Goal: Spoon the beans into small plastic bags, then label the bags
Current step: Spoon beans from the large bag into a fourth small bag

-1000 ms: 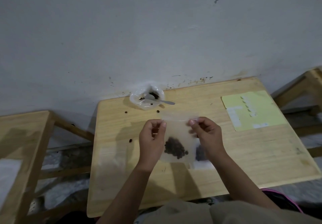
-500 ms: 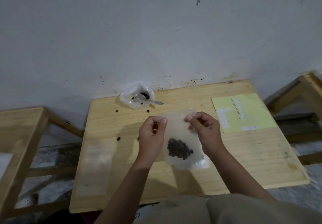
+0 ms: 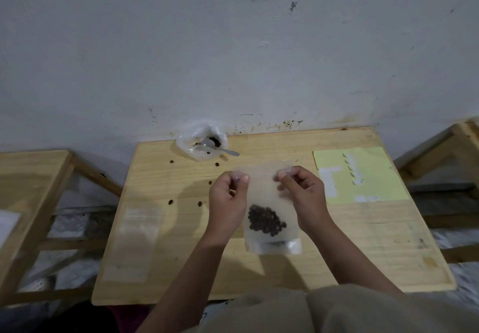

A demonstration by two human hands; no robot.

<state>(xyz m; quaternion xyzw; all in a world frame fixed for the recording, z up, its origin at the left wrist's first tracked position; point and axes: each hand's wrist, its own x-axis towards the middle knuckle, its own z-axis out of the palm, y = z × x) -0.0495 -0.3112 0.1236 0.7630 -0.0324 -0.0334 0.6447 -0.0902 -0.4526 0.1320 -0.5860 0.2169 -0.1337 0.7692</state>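
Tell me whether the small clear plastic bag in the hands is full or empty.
Partly filled: the small clear plastic bag holds a dark clump of beans near its bottom, with its upper half empty.

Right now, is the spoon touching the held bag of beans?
Apart. The head view shows the spoon resting in the bean container at the table's far edge, with bare wood between it and the bag pinched by both hands.
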